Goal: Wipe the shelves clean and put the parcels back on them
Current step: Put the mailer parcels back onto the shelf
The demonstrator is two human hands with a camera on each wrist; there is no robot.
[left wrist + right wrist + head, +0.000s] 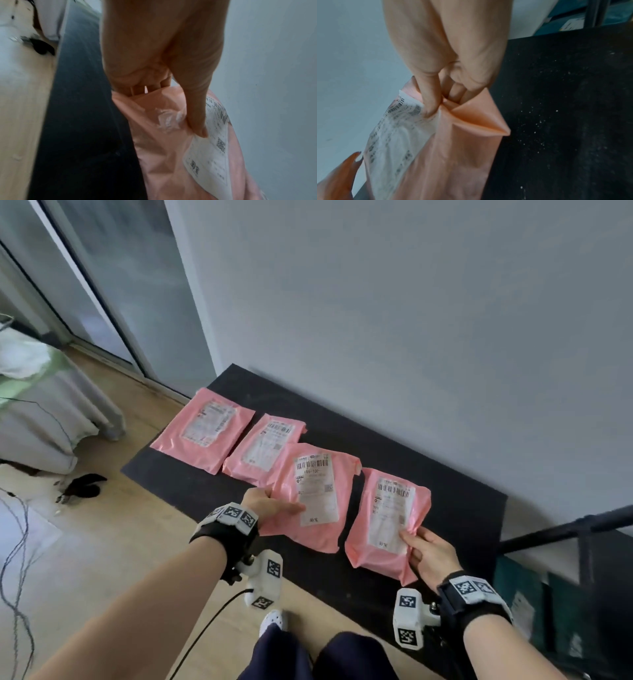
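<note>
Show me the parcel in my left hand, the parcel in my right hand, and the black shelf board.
left-hand parcel [317, 491], head view, on its white label.
right-hand parcel [390, 518], head view, on its white label.
black shelf board [445, 498], head view, on bare surface right of the parcels.

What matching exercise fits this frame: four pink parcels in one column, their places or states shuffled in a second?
Things:
1. leftmost parcel
2. second parcel
3. third parcel
4. rightmost parcel

States:
A. gripped by the right hand
B. partly under its right neighbour
C. gripped by the left hand
D. overhangs the black shelf's left end, untouched

Pairs: 1-D, 2-B, 3-C, 4-A
</note>
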